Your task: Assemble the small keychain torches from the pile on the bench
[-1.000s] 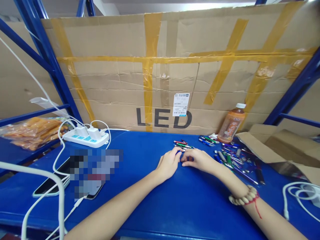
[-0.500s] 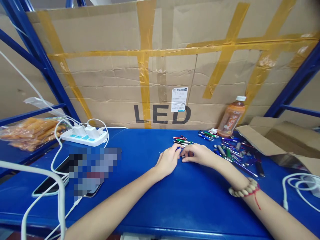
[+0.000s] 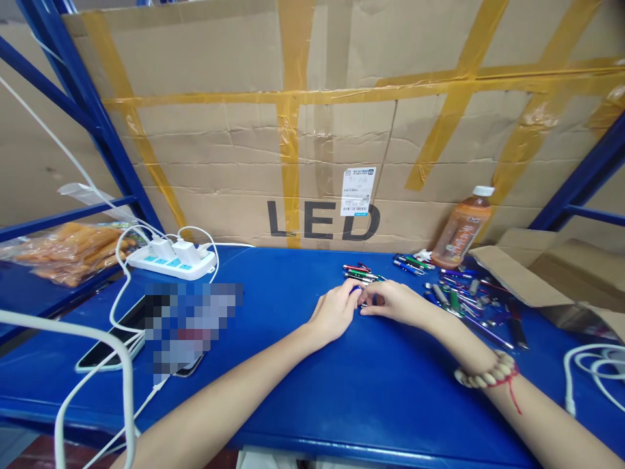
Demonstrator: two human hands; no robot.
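My left hand is closed, its thumb and fingers pinched around a small blue pen-like piece that is mostly covered. Fingertip to fingertip with it, my right hand is curled, thumb and fingers pinched at the same piece; what they grip is hidden. Just behind the hands lie several slim metallic pens, red, green and dark. To the right of my right hand spreads a loose pile of pens and pen parts in blue, green, purple and silver. Another few blue and green pens lie behind it.
An orange drink bottle stands behind the pile, beside an open cardboard box. On the left are a power strip, phones and white cables. A large taped cardboard sheet backs the blue table.
The view has shifted a little, so everything sits slightly further right in the picture. Both hands stay together at the same spot, and the right fingertips have closed in against the left ones.
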